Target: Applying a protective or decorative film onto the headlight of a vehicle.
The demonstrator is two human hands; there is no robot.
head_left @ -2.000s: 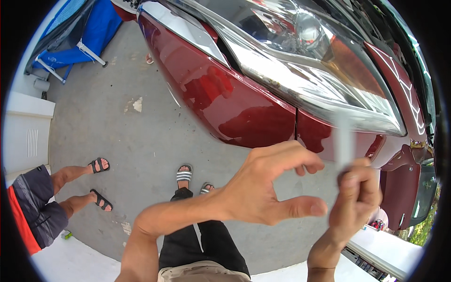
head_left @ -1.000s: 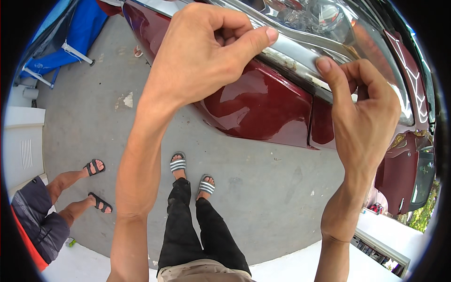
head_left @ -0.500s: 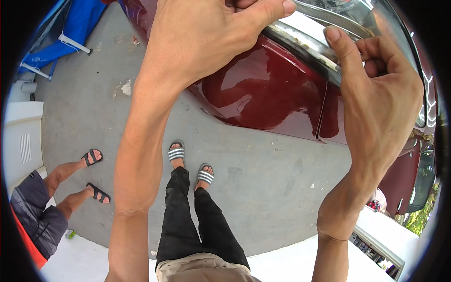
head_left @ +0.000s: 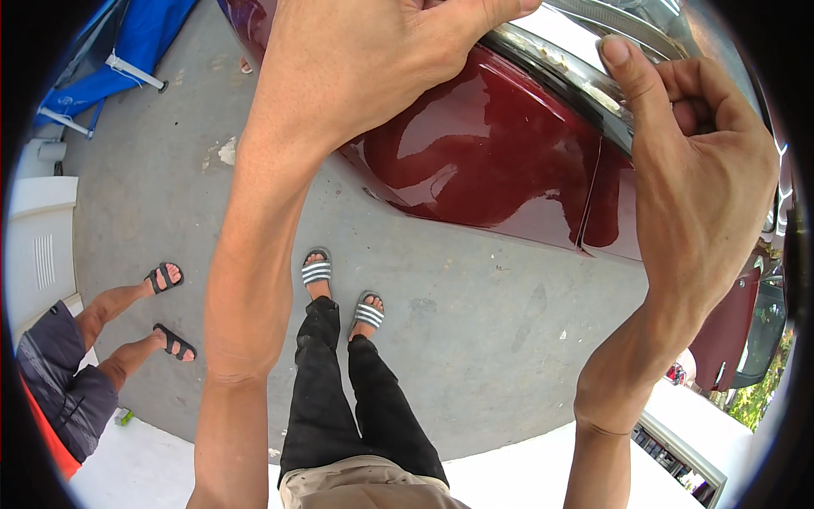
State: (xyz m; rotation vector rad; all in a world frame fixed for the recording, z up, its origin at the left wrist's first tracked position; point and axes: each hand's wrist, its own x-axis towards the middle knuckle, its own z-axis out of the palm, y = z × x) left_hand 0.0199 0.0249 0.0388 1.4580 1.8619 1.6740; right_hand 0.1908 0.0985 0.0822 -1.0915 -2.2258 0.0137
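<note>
Across the top of the head view, a pale flat strip (head_left: pixel 560 38) lies along the lower edge of the car's clear headlight (head_left: pixel 678 25), over a grimy band above the glossy dark red bumper (head_left: pixel 475 144). My left hand (head_left: pixel 365 59) is at the upper edge, thumb pressed on the strip's left end; its other fingertips are mostly out of frame. My right hand (head_left: pixel 695 153) holds the strip's right end with its thumb, the other fingers curled against the headlight's edge.
Another person's legs (head_left: pixel 127 305) in dark shorts and sandals are at the left, near a white wall (head_left: pixel 42 237). A blue folded frame item (head_left: pixel 119 59) stands at upper left. My feet (head_left: pixel 318 271) are below the bumper; a dark red car door (head_left: pixel 721 331) shows at right.
The strip has moved from upright in my right hand to lying along the headlight's edge, gripped by both hands. Both hands have risen toward the frame's top, shifting slightly rightward since a second ago.
</note>
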